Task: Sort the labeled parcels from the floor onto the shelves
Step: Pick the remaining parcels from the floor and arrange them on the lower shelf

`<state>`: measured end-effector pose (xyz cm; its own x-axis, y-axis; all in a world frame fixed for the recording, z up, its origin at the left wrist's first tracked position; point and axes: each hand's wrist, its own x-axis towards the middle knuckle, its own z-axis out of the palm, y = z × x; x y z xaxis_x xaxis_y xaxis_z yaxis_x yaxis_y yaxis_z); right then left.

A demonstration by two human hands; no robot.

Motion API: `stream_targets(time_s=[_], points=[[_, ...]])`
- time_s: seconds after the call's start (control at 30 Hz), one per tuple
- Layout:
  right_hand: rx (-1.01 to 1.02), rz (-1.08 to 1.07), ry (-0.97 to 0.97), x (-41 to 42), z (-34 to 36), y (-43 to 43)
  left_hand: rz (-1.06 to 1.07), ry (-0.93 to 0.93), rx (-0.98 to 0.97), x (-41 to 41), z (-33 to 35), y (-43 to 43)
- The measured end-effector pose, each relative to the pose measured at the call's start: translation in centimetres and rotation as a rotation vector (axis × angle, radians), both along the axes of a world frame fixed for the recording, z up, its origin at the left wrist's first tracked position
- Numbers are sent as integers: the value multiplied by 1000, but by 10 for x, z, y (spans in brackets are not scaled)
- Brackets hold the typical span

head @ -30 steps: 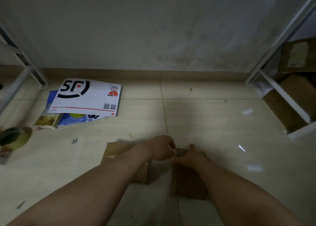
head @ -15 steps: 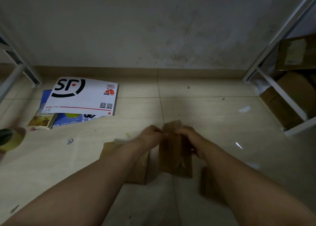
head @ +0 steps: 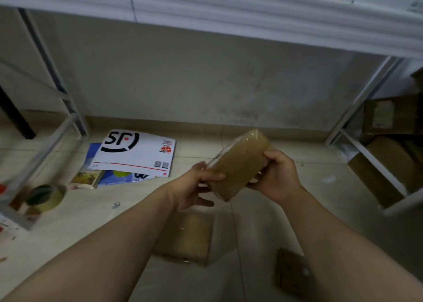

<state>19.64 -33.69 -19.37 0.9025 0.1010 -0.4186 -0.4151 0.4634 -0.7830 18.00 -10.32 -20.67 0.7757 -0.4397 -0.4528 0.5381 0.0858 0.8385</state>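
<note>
Start at your left. The tape roll [head: 45, 196] and the SF envelope [head: 135, 153], which lies over a blue mailer [head: 119, 178], sit on the floor where a step toward the left rack [head: 68, 123] would land. A slick envelope underfoot looks to me like a fair way to slip.

In the middle, the taped parcel [head: 240, 164] is off the floor and tilted, held between both hands. Your left hand [head: 196, 185] grips its lower end with the thumb on top, and your right hand [head: 277, 178] curls round its right side. The wrap looks glossy, so it may slide if either hold loosens (no label shows on the face toward you, so a wrong shelf is a risk until you turn it). The white shelf board [head: 206, 15] hangs overhead, and lifting straight up could knock the parcel against its edge.

Two more wait on the floor, easy to tread on: a flat parcel [head: 187, 237] beside your left forearm and a dark parcel [head: 290, 272] by your right arm.

As for containers, the left rack's low corner holds small red-and-white bits, too blurred to name. The right rack [head: 375, 160] holds a labelled carton [head: 389, 116] on its upper tier and a larger carton [head: 393, 164] beneath.
</note>
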Motion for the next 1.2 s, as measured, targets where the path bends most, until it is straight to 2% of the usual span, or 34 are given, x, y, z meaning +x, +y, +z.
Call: stream_targets(time_s=[0.1,0.2,0.3,0.4,0.5,0.63,0.73,0.83,0.9,1.03,1.13,1.2], points=[[-110,115,85,1,12,1,60,-187,195,-3,13,28],[-349,214,123,3,22,4,63,-421,475,-6,22,45],[-437,311,87,-3,25,16,-6,-561,533,-11,29,50],[-412,278,37,-14,16,27,-40,-645,540,-15,37,51],[-321,228,-54,-20,4,29,-57,-596,453,-13,41,55],[-217,156,-165,-18,12,28,141,-298,131,-14,42,63],[-157,257,-244,-17,22,26,209,-222,9,-13,40,69],[-220,343,-274,-14,30,25,279,-227,-73,-11,45,74],[-324,404,-268,-12,36,26,260,-267,-21,-12,52,76],[-494,500,-332,-9,58,36,-43,-328,229,-18,62,81],[-502,394,-415,-7,77,48,-148,-313,224,-23,65,82],[-419,327,-447,-7,86,54,-137,-339,209,-25,69,79]])
